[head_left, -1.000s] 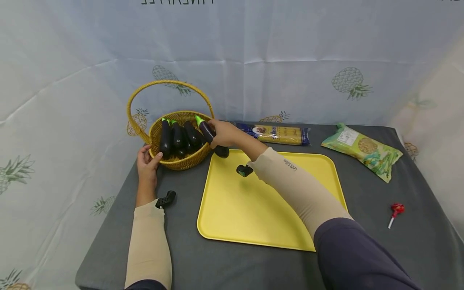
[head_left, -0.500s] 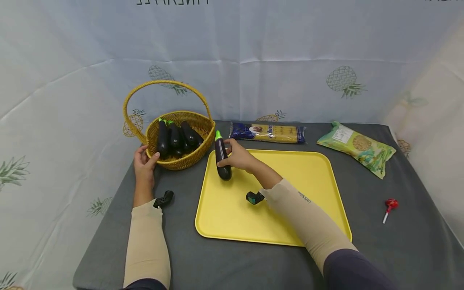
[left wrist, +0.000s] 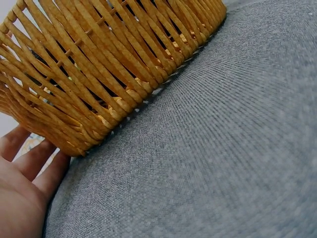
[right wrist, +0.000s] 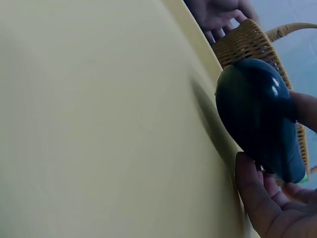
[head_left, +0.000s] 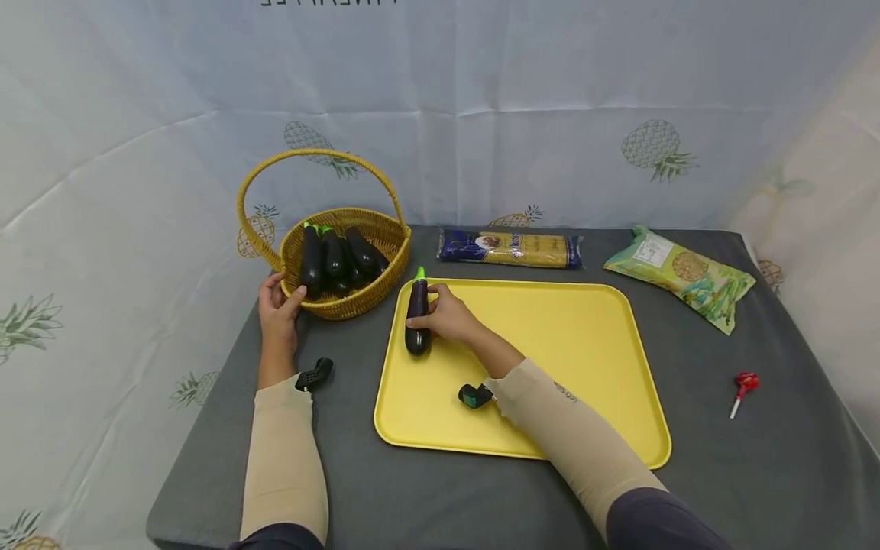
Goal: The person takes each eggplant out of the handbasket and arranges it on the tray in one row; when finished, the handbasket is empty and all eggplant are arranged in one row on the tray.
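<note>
My right hand (head_left: 452,315) grips a dark purple eggplant (head_left: 416,328) with a green stem over the left part of the yellow tray (head_left: 550,367). In the right wrist view the eggplant (right wrist: 255,114) sits between thumb and fingers, close above the tray, and a shadow falls beside it. At the left, my left hand (head_left: 278,317) holds the rim of a yellow wicker basket (head_left: 351,307), thumb over the edge and fingers outside. Inside that basket lie several more eggplants (head_left: 334,258). The left wrist view shows the basket's woven wall (left wrist: 99,64) standing on grey cloth.
Behind the tray lies a blue and yellow packet (head_left: 510,249). A green snack bag (head_left: 682,276) is at the back right, and a red lollipop (head_left: 742,391) rests on the grey table (head_left: 694,458) at the right. The basket's tall handle (head_left: 316,151) arches above it.
My right hand has carried the eggplant from the basket's right rim toward me and down, over the tray's left side. The left hand has stayed on the basket.
</note>
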Tool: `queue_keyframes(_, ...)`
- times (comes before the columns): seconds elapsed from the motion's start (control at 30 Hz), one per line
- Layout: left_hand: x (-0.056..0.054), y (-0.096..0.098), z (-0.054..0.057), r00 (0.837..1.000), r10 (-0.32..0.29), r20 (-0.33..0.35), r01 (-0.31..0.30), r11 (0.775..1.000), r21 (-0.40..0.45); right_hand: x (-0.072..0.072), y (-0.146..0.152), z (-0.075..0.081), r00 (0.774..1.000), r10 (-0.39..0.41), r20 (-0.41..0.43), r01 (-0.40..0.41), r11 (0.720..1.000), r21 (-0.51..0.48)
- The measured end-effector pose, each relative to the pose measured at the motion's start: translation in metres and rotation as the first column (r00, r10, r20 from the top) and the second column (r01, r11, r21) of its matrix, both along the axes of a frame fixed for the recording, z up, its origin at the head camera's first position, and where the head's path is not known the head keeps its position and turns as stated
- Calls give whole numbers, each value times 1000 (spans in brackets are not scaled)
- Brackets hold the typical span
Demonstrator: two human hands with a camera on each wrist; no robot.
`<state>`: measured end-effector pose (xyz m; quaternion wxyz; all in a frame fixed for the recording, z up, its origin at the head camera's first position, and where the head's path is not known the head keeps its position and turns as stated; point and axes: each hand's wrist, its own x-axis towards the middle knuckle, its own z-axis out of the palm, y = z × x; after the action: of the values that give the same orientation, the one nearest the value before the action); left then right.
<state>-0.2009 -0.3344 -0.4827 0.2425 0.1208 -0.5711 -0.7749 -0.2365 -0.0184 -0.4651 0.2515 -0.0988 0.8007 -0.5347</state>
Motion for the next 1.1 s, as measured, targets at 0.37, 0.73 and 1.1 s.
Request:
queue_keyframes(0.37,-1,0,-3,1000,-11,-27,11,1000,0,5,-13,-1,987,-2,-159,38,974,222)
queue_keyframes(0.73,-5,-2,-2,999,-19,-33,19,1000,-1,5,-16,6,987,12,-162,32,964,263)
queue_keyframes(1.1,-4,-2,-2,999,-21,-33,21,1000,-9,-7,-9,13,986,60,-155,-14,959,283)
